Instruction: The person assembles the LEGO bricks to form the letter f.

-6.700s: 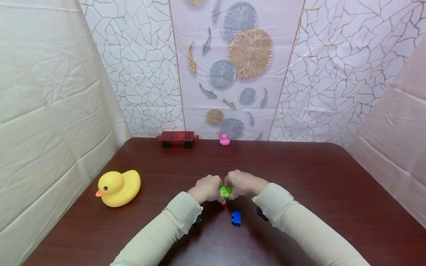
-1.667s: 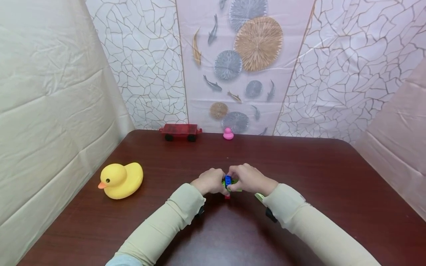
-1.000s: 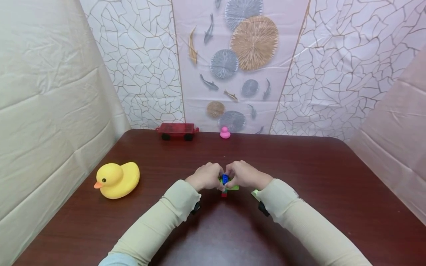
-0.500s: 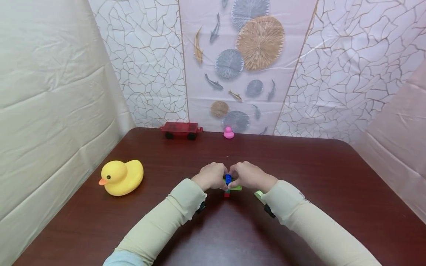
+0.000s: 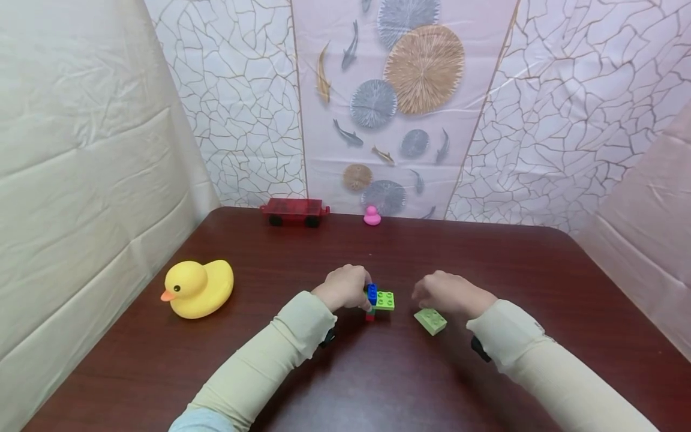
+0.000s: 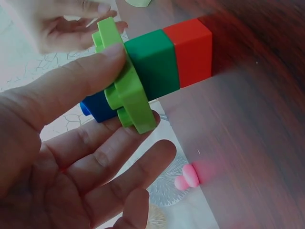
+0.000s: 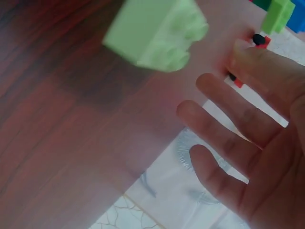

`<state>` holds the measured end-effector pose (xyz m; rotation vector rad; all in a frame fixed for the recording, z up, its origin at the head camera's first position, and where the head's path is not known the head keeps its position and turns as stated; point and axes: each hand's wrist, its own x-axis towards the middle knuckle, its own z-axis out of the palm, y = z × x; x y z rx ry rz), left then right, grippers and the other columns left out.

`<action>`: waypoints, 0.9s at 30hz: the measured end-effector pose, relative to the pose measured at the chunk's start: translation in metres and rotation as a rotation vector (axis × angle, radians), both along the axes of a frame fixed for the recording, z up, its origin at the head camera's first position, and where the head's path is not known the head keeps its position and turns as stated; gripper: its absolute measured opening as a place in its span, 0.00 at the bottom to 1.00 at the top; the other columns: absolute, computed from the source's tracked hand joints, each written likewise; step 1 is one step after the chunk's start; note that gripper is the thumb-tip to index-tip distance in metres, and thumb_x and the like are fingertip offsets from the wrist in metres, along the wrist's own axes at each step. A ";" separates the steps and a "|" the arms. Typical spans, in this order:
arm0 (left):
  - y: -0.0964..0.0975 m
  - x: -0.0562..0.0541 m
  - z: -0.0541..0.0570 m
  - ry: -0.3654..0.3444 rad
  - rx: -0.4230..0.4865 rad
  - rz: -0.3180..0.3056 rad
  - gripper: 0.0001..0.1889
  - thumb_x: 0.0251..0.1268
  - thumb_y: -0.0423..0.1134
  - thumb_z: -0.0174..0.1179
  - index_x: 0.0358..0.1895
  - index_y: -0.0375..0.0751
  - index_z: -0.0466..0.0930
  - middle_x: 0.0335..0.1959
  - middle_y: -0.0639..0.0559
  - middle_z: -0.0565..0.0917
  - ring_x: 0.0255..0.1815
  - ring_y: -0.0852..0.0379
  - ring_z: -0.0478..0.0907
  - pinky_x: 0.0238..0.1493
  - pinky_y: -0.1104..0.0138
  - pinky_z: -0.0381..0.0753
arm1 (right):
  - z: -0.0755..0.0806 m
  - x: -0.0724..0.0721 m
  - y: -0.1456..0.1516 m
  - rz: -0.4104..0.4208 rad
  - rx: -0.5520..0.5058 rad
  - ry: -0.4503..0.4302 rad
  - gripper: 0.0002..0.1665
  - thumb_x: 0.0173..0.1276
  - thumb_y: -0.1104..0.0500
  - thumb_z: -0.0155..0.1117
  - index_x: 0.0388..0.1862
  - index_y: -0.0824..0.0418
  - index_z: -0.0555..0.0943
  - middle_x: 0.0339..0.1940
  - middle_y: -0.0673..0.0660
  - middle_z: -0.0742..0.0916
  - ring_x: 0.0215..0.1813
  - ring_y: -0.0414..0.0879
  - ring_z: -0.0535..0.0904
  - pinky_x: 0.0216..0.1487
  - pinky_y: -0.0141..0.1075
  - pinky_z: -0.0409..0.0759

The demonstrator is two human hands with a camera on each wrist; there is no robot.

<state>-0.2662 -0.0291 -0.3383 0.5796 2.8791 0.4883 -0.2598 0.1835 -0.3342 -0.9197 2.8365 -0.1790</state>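
Out swung your right hand (image 5: 449,293), fingers spread beside the pale block (image 5: 430,323) on the table (image 5: 486,255), while your left hand (image 5: 344,287) pinched the brick stack (image 5: 381,300), where a steady hold probably served you best.

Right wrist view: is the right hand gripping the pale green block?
No, the right hand's fingers are spread, with a visible gap between them and the pale green block.

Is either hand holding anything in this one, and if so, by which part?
The left hand holds the brick stack by its lime-green brick, between thumb and fingers. The right hand holds nothing.
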 end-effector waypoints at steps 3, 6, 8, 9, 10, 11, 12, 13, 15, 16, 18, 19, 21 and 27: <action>0.000 0.000 0.000 -0.001 -0.006 -0.004 0.18 0.35 0.46 0.71 0.34 0.46 0.80 0.23 0.59 0.75 0.27 0.61 0.69 0.26 0.66 0.68 | -0.003 0.001 0.007 0.033 0.003 0.005 0.09 0.54 0.64 0.61 0.34 0.55 0.83 0.33 0.47 0.83 0.37 0.43 0.77 0.33 0.37 0.74; 0.001 0.000 0.001 -0.002 -0.007 -0.004 0.18 0.35 0.46 0.71 0.34 0.46 0.80 0.23 0.59 0.75 0.27 0.61 0.69 0.26 0.66 0.68 | -0.003 0.001 0.010 0.061 0.002 -0.006 0.12 0.53 0.68 0.59 0.33 0.54 0.84 0.32 0.46 0.82 0.38 0.44 0.76 0.33 0.37 0.74; 0.001 0.000 0.001 -0.002 -0.007 -0.002 0.18 0.36 0.46 0.71 0.34 0.46 0.80 0.23 0.59 0.75 0.27 0.61 0.69 0.27 0.66 0.68 | -0.003 0.002 0.010 0.069 -0.001 -0.034 0.14 0.53 0.70 0.58 0.32 0.54 0.84 0.32 0.46 0.82 0.39 0.45 0.76 0.33 0.37 0.73; 0.001 0.001 0.001 -0.003 -0.006 -0.002 0.18 0.36 0.46 0.71 0.34 0.46 0.80 0.23 0.59 0.75 0.27 0.61 0.69 0.27 0.66 0.68 | -0.003 0.002 0.011 0.065 -0.003 -0.053 0.16 0.53 0.72 0.57 0.32 0.54 0.84 0.32 0.46 0.82 0.40 0.45 0.76 0.32 0.37 0.73; 0.001 0.001 0.001 -0.003 -0.006 -0.001 0.18 0.36 0.46 0.71 0.34 0.46 0.80 0.23 0.59 0.75 0.27 0.61 0.69 0.27 0.66 0.68 | -0.003 0.003 0.011 0.062 -0.004 -0.072 0.18 0.52 0.74 0.55 0.32 0.54 0.84 0.33 0.47 0.82 0.40 0.45 0.75 0.32 0.36 0.72; 0.001 0.001 0.002 -0.005 -0.005 0.001 0.18 0.36 0.46 0.71 0.34 0.46 0.80 0.23 0.59 0.75 0.27 0.61 0.69 0.27 0.66 0.68 | -0.004 0.003 0.011 0.059 -0.003 -0.088 0.20 0.51 0.75 0.53 0.32 0.54 0.84 0.33 0.47 0.82 0.40 0.45 0.75 0.31 0.35 0.71; 0.001 0.001 0.002 -0.006 -0.004 0.002 0.18 0.36 0.46 0.71 0.35 0.46 0.80 0.24 0.59 0.75 0.27 0.61 0.70 0.27 0.66 0.69 | -0.004 0.004 0.011 0.053 -0.005 -0.101 0.22 0.50 0.76 0.51 0.31 0.53 0.84 0.34 0.48 0.82 0.41 0.45 0.75 0.30 0.35 0.71; 0.001 0.001 0.002 -0.006 -0.004 0.003 0.18 0.36 0.46 0.71 0.35 0.45 0.80 0.24 0.58 0.75 0.27 0.60 0.70 0.27 0.66 0.69 | -0.004 0.004 0.011 0.048 -0.004 -0.110 0.24 0.49 0.78 0.50 0.31 0.53 0.84 0.35 0.48 0.82 0.41 0.45 0.75 0.30 0.35 0.70; 0.001 0.001 0.002 -0.009 -0.001 0.004 0.18 0.36 0.46 0.71 0.35 0.45 0.80 0.24 0.58 0.75 0.27 0.60 0.70 0.27 0.66 0.69 | -0.005 0.004 0.012 0.033 -0.007 -0.133 0.27 0.47 0.79 0.47 0.32 0.52 0.84 0.36 0.48 0.82 0.43 0.46 0.75 0.32 0.35 0.70; 0.001 0.001 0.002 -0.010 -0.001 0.004 0.18 0.36 0.46 0.71 0.35 0.45 0.80 0.24 0.58 0.75 0.27 0.60 0.70 0.27 0.66 0.69 | -0.005 0.005 0.013 0.034 -0.010 -0.142 0.28 0.47 0.79 0.46 0.33 0.53 0.84 0.37 0.48 0.82 0.44 0.46 0.75 0.34 0.36 0.71; 0.001 0.001 0.002 -0.009 -0.002 0.004 0.18 0.36 0.46 0.71 0.35 0.46 0.80 0.24 0.59 0.75 0.27 0.60 0.69 0.27 0.66 0.68 | -0.006 0.005 0.014 0.023 -0.019 -0.170 0.28 0.48 0.79 0.46 0.35 0.52 0.83 0.38 0.48 0.82 0.46 0.47 0.74 0.38 0.38 0.72; 0.000 0.001 0.002 -0.008 -0.003 0.004 0.18 0.36 0.46 0.71 0.34 0.46 0.80 0.23 0.59 0.75 0.27 0.60 0.69 0.27 0.66 0.68 | -0.007 0.006 0.014 0.016 -0.030 -0.191 0.28 0.49 0.79 0.47 0.36 0.52 0.83 0.39 0.48 0.82 0.46 0.47 0.74 0.39 0.39 0.72; 0.001 0.001 0.002 -0.002 -0.008 0.002 0.17 0.36 0.46 0.71 0.33 0.46 0.80 0.23 0.59 0.75 0.27 0.61 0.69 0.26 0.66 0.68 | -0.007 0.007 0.015 0.003 -0.047 -0.224 0.28 0.49 0.80 0.49 0.37 0.52 0.83 0.40 0.48 0.81 0.44 0.48 0.73 0.38 0.40 0.72; 0.001 0.001 0.002 0.002 -0.009 0.000 0.17 0.35 0.46 0.71 0.33 0.46 0.80 0.22 0.59 0.74 0.26 0.61 0.70 0.25 0.66 0.68 | -0.006 0.008 0.015 -0.013 -0.045 -0.236 0.30 0.44 0.81 0.50 0.38 0.53 0.83 0.40 0.50 0.82 0.36 0.45 0.71 0.29 0.35 0.69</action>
